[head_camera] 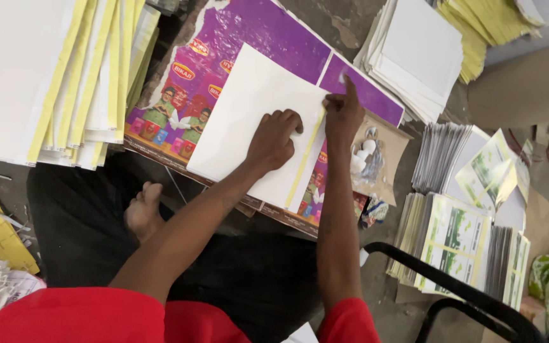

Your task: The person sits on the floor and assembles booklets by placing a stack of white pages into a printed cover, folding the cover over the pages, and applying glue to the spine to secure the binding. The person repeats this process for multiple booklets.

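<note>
**Two hands flat on a white sheet over the purple board**

Here we are, looking straight down: the left hand [274,138] sits curled, knuckles up, pressing on a white sheet [249,121] near its right edge — fingers bent, grasping nothing, just bearing down. The right hand [343,114] lies just beside it, forefinger stretched out and pointing away from the body, fingertips on the sheet's far right corner; it too holds nothing, simply pressing. Between the two hands runs a yellow strip [304,159] along the sheet's right edge.

The sheet lies tilted on a purple printed board [268,38], covering its middle and reaching to the board's near edge. Off the board's right edge sits a brown card with small white lumps [376,155].

By the board's left edge, a thick stack of white sheets with yellow edges [65,76]. Beyond its far right corner, another white pile [417,54]. Further right, stacks of green-and-white printed leaflets [459,241]. A bare foot [142,209] rests just below the board's near edge.
</note>
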